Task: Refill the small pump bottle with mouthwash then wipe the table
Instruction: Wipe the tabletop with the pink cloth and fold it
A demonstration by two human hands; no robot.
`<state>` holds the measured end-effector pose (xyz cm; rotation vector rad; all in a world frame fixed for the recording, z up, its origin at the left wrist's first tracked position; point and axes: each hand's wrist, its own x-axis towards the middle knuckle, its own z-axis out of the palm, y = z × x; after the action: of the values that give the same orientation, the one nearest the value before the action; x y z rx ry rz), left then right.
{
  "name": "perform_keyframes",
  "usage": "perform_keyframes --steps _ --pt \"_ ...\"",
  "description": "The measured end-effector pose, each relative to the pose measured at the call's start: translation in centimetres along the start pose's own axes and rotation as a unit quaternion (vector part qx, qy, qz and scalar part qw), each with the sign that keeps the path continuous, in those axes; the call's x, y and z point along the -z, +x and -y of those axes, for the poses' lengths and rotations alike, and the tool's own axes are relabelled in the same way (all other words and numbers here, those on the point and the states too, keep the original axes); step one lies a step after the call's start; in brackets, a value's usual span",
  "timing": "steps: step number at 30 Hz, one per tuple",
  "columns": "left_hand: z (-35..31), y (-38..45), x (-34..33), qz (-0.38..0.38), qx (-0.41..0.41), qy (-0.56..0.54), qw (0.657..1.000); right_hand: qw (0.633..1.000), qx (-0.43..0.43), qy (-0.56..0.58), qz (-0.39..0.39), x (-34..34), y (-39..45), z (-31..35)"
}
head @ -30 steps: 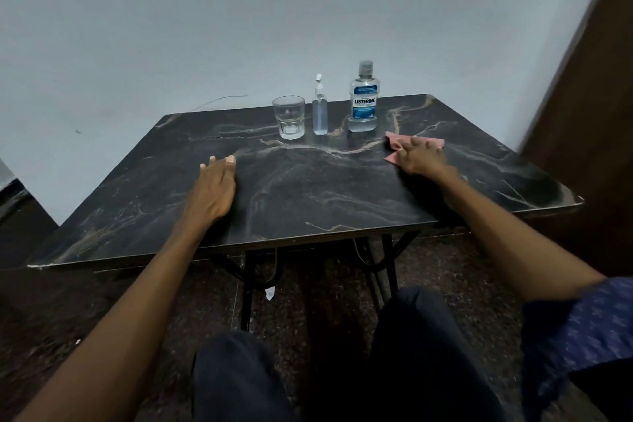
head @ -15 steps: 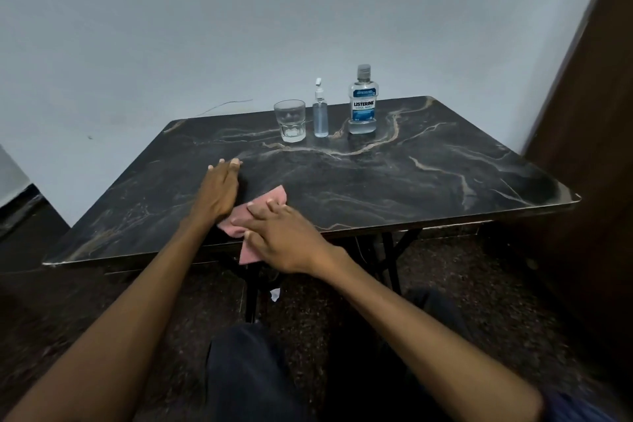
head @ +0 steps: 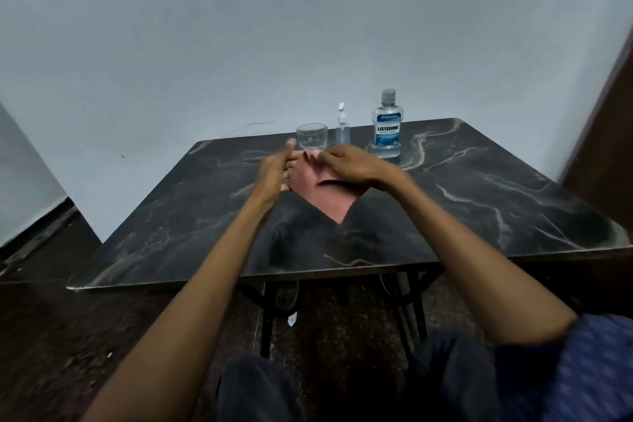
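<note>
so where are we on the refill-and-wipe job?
Refill looks done: pump bottle and mouthwash bottle stand capped at the table's far edge beside the glass. In hand: both hands, left and right, hold the pink cloth lifted off the surface. Left: possibly more wiping, or putting the cloth down.

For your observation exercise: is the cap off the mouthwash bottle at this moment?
No, the mouthwash bottle stands upright at the back of the table with its grey cap on top.
</note>
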<state>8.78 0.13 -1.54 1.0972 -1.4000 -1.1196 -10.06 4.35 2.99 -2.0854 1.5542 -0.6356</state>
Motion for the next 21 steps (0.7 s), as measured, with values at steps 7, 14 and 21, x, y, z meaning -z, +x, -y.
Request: perform_keyframes --steps 7,14,21 --pt "2.9 3.1 -1.5 -0.033 -0.027 0.062 0.997 0.995 -0.042 0.084 0.040 -0.4 4.9 -4.2" --pt "5.6 4.7 -1.1 -0.141 -0.019 0.028 0.989 0.965 -0.074 0.249 0.020 -0.5 7.5 -9.1" --pt "5.4 4.9 -1.9 -0.109 0.027 -0.057 0.992 0.943 -0.015 0.328 -0.048 -0.7 7.7 -9.2"
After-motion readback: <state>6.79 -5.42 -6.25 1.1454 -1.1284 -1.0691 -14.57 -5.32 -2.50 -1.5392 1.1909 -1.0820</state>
